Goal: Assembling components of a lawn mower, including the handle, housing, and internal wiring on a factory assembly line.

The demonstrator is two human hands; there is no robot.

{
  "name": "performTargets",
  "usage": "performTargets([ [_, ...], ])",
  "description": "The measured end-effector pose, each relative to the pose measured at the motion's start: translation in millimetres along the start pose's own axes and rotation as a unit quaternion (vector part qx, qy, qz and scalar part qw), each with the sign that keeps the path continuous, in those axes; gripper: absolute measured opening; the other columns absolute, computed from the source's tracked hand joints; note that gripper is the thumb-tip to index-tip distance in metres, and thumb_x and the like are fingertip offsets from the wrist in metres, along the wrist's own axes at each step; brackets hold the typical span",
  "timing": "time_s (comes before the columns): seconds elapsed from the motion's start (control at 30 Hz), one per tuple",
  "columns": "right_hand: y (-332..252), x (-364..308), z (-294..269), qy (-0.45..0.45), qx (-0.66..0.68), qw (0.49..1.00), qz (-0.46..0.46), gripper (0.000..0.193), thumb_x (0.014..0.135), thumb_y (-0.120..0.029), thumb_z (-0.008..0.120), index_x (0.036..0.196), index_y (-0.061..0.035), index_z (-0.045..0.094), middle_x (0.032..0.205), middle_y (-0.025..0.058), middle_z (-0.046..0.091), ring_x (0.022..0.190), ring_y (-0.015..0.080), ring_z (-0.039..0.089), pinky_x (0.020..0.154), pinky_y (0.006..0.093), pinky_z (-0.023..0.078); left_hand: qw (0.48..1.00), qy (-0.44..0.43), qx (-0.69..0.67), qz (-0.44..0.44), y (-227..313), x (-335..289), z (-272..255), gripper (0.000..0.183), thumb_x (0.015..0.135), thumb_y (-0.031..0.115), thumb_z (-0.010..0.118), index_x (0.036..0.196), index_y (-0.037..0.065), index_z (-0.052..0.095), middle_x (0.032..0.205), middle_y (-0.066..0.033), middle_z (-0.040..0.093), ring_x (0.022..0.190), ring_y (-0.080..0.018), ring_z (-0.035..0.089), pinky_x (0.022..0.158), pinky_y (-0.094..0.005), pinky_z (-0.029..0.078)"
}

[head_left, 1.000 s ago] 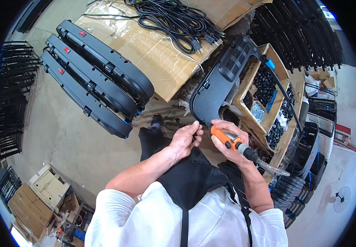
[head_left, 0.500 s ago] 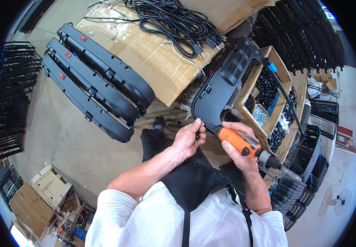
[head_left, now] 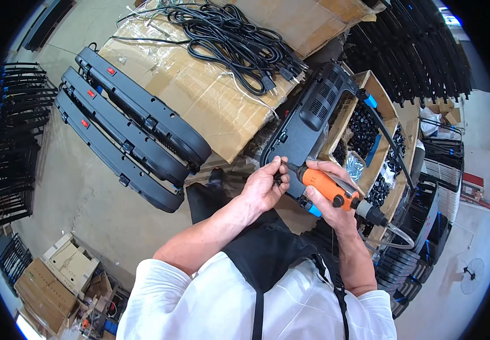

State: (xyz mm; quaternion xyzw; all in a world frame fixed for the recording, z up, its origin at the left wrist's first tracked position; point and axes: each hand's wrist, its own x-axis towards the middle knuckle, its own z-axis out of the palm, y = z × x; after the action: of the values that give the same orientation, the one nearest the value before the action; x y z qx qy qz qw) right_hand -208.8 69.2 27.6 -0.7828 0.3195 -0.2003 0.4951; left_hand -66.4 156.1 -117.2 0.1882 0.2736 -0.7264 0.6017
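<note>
My right hand (head_left: 335, 207) is wrapped round an orange air screwdriver (head_left: 325, 186), whose black nose points left. A clear hose (head_left: 408, 241) runs from its rear end. My left hand (head_left: 264, 186) is closed, with thumb and forefinger pinched at the screwdriver's tip. Several small dark pieces (head_left: 279, 179), which look like screws, show among its curled fingers. Just beyond both hands lies a black plastic housing (head_left: 297, 139) with a vented hump and a thin frame tube with blue ends. Whether the tip touches the housing, I cannot tell.
Right of the housing, a wooden divided box (head_left: 344, 126) holds black parts and silver screws (head_left: 355, 166). Three black housings with red switches (head_left: 126, 122) stand at the left. Black power cords (head_left: 233, 42) lie on a cardboard box (head_left: 194, 102). Stacked black frames (head_left: 409, 51) stand at the far right.
Both hands and the screwdriver have risen slightly in view, nearer the housing's edge. The small dark pieces in my left hand show more clearly, and the hose now curves out to the right.
</note>
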Motion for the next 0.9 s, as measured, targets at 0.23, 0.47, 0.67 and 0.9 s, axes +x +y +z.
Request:
performTargets([
  [0.23,9.4,25.7,19.5,0.025,0.011,0.999,0.036,0.046,0.091,-0.006,0.080,0.134,-0.0026,0.064,0.132,0.0113,0.071,0.118,0.0193,0.069,0.106,0.0352,0.053,0.996,0.042,0.054,0.061,1.6,0.6,5.2,0.031,0.114,0.033,0.050,0.117,0.005,0.064,0.094,-0.0062,0.068,0.078,-0.0181,0.066,0.065,-0.0314,0.056],
  [0.47,6.7,45.5,30.6,-0.010,-0.037,0.995,0.090,0.042,0.092,-0.008,0.080,0.131,-0.0072,0.066,0.129,0.0103,0.073,0.107,0.0159,0.071,0.096,0.0315,0.057,0.989,-0.001,0.149,0.009,-6.2,-24.3,-2.5,0.029,0.114,0.029,0.054,0.116,0.004,0.068,0.093,-0.0036,0.070,0.079,-0.0142,0.068,0.066,-0.0286,0.056],
  [0.67,11.4,50.0,34.4,-0.042,-0.060,0.996,0.060,0.035,0.089,-0.007,0.081,0.121,-0.0062,0.068,0.129,0.0138,0.074,0.108,0.0192,0.073,0.097,0.0343,0.058,0.966,-0.007,0.257,0.029,3.0,-31.7,-11.1,0.025,0.111,0.029,0.061,0.099,0.008,0.066,0.074,0.0015,0.061,0.059,-0.0091,0.052,0.054,-0.0239,0.041],
  [0.9,3.6,52.2,36.5,-0.046,-0.081,0.994,0.063,0.035,0.088,-0.006,0.081,0.120,-0.0055,0.068,0.129,0.0141,0.074,0.113,0.0218,0.073,0.100,0.0351,0.058,0.962,0.045,0.255,0.087,7.4,-38.5,-14.8,0.022,0.111,0.027,0.062,0.110,0.006,0.069,0.080,0.0016,0.063,0.065,-0.0079,0.054,0.058,-0.0226,0.044],
])
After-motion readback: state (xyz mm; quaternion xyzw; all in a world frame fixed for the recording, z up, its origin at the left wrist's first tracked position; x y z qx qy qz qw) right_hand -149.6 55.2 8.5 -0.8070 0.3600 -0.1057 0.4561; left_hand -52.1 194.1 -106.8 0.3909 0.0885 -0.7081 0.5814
